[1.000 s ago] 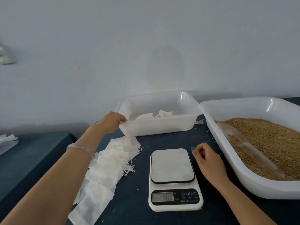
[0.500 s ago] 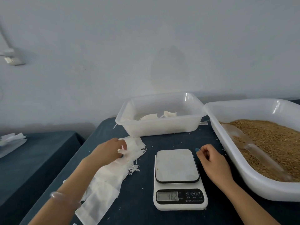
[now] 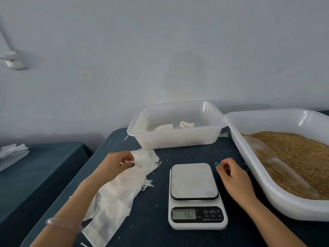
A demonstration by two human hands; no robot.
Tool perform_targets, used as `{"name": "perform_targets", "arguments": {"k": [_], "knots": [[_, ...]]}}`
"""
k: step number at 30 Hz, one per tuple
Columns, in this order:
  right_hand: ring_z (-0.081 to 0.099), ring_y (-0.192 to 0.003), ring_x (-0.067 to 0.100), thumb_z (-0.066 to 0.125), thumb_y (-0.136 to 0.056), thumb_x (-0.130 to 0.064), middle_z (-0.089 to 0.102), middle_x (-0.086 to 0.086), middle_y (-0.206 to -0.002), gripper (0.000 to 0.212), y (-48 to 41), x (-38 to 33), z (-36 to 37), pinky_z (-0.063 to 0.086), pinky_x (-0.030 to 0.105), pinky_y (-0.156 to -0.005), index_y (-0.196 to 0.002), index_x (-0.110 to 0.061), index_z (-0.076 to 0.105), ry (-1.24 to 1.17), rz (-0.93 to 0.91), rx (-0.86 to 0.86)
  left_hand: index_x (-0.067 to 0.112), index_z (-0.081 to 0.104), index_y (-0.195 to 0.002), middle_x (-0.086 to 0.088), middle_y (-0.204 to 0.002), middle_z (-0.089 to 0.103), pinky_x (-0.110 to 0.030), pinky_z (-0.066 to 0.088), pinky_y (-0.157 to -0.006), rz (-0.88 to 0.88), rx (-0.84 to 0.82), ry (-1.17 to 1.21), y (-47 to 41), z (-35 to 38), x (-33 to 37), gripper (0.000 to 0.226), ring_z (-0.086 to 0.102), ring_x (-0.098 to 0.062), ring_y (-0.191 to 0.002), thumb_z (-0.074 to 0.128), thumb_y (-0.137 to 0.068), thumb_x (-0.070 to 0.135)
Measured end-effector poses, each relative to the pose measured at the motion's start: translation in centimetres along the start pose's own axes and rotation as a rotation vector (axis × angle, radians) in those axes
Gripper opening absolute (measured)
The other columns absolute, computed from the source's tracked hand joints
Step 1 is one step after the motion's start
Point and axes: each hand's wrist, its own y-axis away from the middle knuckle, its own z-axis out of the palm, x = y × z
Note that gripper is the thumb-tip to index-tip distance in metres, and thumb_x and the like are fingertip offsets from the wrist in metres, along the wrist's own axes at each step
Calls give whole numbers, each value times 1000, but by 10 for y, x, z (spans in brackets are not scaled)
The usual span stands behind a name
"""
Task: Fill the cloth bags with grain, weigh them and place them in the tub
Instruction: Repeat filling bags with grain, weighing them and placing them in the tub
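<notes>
A row of flat white cloth bags [image 3: 122, 191] lies on the dark table, left of the scale. My left hand [image 3: 115, 164] pinches the top bag at the far end of the row. A white digital scale [image 3: 195, 193] stands in the middle with a bare platform and reads 48.2. My right hand [image 3: 231, 177] rests beside the scale's right edge, fingers loosely curled, holding nothing. The small clear tub [image 3: 178, 138] at the back holds a few filled bags [image 3: 171, 126]. The large white tub [image 3: 277, 195] at the right holds brown grain [image 3: 306, 157] and a clear scoop [image 3: 274, 163].
A second dark-covered table [image 3: 39, 166] stands lower at the left with white cloths [image 3: 12, 152] on it. A wall rises right behind both tubs. Loose grains are scattered on the cloth around the scale.
My left hand came back from the small tub's left rim to the row of cloth bags and took hold of the top one. My right hand stayed beside the scale.
</notes>
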Motion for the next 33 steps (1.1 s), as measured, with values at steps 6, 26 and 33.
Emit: {"name": "perform_targets", "arguments": {"k": [6, 26, 33], "knots": [[54, -60, 9, 57, -96, -34, 57, -5, -71, 15, 0, 1, 0, 35, 22, -52, -86, -24, 52, -4, -8, -6, 29, 68, -74, 17, -66, 68, -11, 48, -58, -56, 125, 155, 1, -2, 24, 18, 64, -1, -64, 77, -86, 19], [67, -89, 4, 62, -77, -57, 72, -14, -95, 37, 8, -27, -5, 51, 23, -77, -101, -28, 65, -487, -160, -77, 13, 58, -71, 4, -66, 59, -35, 48, -47, 386, 538, 138, 22, 66, 194, 32, 54, -17, -58, 83, -77, 32], [61, -76, 5, 73, -84, -26, 63, -13, -83, 15, 10, -26, -3, 47, 13, -66, -89, -27, 59, -470, -196, -13, 8, 56, -67, -1, -62, 53, -28, 40, -41, 518, 536, 83, 29, 66, 185, 39, 46, -19, -51, 83, -74, 35]]}}
